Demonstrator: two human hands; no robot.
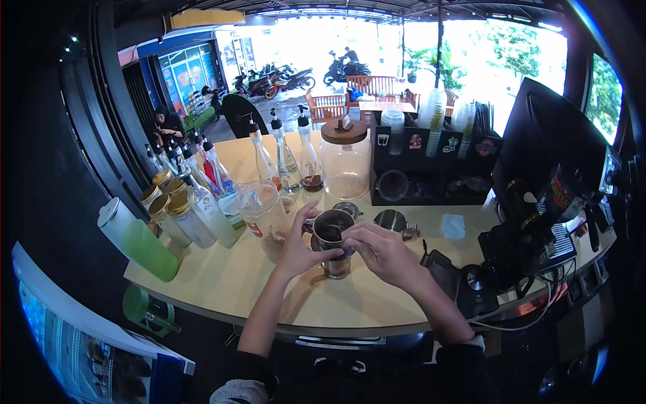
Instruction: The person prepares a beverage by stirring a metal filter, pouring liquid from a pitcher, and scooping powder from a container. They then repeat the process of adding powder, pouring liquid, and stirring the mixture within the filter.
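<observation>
A round metal coffee dripper (331, 227) with a dark inside sits on top of a small clear glass mug (338, 269) near the front of the counter. My left hand (298, 246) is wrapped round the dripper's left side, thumb in front and fingers behind. At its right rim, my right hand (382, 250) is closed in a pinch. Whatever those fingertips hold is hidden. Just behind lies a small round metal lid (348, 209). A metal cup (390, 221) with a handle rests to the right. A clear plastic pitcher (259, 209) stands left of my left hand.
Pump bottles (288, 165) and a wood-lidded glass jar (344, 165) line the back. At left are gold-lidded jars (192, 225) and a tilted green-filled jug (141, 246). A black cup organizer (431, 168) stands behind; an espresso machine (531, 236) is at right. One person sits beyond.
</observation>
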